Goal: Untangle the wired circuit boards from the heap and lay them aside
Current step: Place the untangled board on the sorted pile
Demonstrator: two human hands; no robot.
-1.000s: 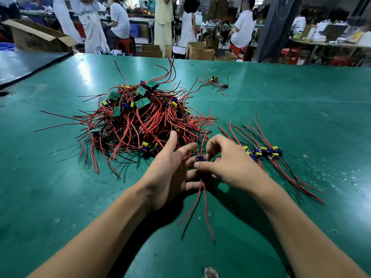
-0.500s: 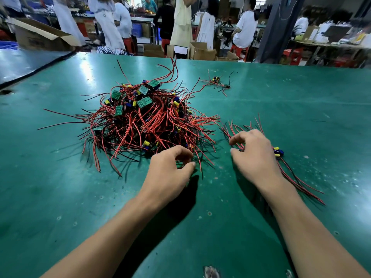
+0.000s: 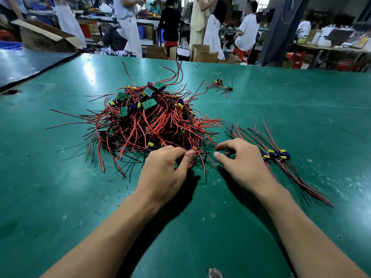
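A heap of small green circuit boards with red and black wires (image 3: 148, 121) lies on the green table (image 3: 60, 177). My left hand (image 3: 164, 175) sits at the heap's near edge, thumb and fingers pinching red wires there. My right hand (image 3: 241, 163) hovers just right of it with fingers loosely curled and nothing in them. A row of sorted boards with straight wires (image 3: 276, 154) lies to the right of my right hand.
A stray wired board (image 3: 219, 85) lies farther back on the table. Beyond the far table edge are cardboard boxes (image 3: 202, 54), a dark pillar (image 3: 279, 31) and several people. A second table surface (image 3: 24, 65) is at the left.
My right hand has left the sorted row and come back left toward the heap. My left hand has reached forward and pinched wires at the heap's near edge.
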